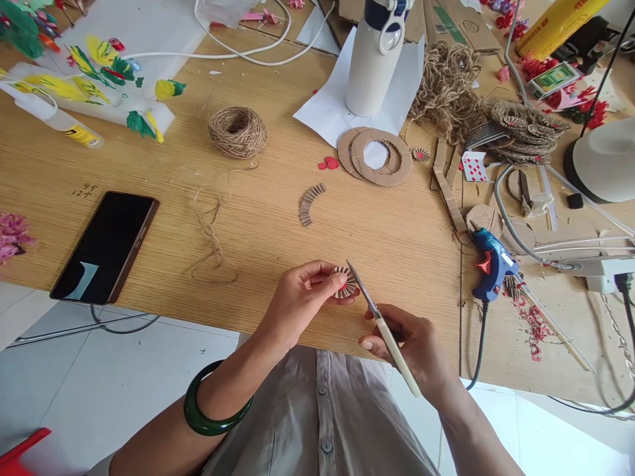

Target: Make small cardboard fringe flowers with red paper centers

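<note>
so, a small pleated cardboard rosette (346, 282) sits just above the table's near edge, pinched between the thumb and fingertips of the left hand (302, 297). the right hand (409, 347) is curled around the cream handles of the scissors (384, 327), and we see their blades angled up, at or just beside the rosette's right rim. we cannot tell whether they are cutting. a green bangle (213, 403) circles the left forearm. farther out on the table (258, 244) lie a curved pleated strip (311, 203), two overlapping cardboard rings (377, 157) and a second small rosette (420, 155). beyond them are a heap of coiled discs (526, 132), loose twine (446, 89), a twine ball (237, 132) and a blue glue gun (491, 264). as far as we can see, the rosettes and discs are formed, while the strip lies open and the rings lie unattached.
</note>
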`<state>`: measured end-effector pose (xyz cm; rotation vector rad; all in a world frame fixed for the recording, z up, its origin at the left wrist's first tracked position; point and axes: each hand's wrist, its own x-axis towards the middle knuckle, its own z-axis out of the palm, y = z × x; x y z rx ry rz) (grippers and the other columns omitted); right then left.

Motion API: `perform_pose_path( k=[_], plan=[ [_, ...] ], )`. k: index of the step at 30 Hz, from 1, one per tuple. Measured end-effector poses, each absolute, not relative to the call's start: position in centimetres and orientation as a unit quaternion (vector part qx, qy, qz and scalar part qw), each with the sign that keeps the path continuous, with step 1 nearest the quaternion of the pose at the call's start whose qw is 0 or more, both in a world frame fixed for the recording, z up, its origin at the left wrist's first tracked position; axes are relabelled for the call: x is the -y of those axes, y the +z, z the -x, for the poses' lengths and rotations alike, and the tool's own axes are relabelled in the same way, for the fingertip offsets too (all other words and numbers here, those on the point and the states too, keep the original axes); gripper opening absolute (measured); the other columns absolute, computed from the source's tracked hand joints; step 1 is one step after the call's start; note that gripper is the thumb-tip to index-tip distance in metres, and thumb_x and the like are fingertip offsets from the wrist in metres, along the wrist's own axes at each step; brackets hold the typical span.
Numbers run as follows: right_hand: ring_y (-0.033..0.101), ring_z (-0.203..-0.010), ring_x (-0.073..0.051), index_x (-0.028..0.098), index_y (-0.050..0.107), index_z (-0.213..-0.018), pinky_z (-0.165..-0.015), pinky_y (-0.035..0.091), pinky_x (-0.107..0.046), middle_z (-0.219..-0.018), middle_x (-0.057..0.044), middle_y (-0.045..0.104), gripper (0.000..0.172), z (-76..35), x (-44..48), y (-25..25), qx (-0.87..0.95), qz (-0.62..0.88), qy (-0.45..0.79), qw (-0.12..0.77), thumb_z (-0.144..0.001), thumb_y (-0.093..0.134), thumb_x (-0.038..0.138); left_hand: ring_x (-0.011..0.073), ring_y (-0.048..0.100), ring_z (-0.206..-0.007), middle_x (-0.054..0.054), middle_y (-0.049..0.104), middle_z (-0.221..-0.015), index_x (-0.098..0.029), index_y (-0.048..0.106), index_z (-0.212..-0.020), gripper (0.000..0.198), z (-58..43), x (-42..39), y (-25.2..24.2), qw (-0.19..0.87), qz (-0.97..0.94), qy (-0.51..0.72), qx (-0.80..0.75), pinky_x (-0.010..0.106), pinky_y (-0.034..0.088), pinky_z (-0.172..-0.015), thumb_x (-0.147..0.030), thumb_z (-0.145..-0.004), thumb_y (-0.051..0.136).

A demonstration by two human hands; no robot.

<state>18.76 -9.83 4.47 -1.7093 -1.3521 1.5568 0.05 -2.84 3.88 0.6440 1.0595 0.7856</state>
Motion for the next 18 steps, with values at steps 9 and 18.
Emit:
perform_pose_path(
  k=[9,18],
  plan=[
    [0.046,-0.066,-0.015,0.017,0.064,-0.105,-0.059,0.035,-0.028,-0.070,0.002,0.051,0.052,-19.5,9.6,5.3,0.502,0.629,0.561,0.198,-0.075,0.074,0.058,0.0182,0.073,-0.073,0.001,0.070,-0.076,-0.015,0.070,-0.078,0.020,0.1,2.9,4.0,0.748,-0.302,0.331,-0.489,0.031,0.061,-0.075,-0.034,-0.078,0.077],
    [0.046,-0.069,-0.016,0.018,0.063,-0.104,-0.061,0.036,-0.029,-0.074,0.001,0.053,0.047,-19.5,9.4,5.6,0.534,0.613,0.557,0.168,-0.080,0.069,0.058,0.0183,0.069,-0.079,0.004,0.072,-0.081,-0.015,0.071,-0.081,0.017,-0.1,3.1,3.7,0.745,-0.337,0.324,-0.475,0.032,0.058,-0.079,-0.032,-0.081,0.073]
  ],
)
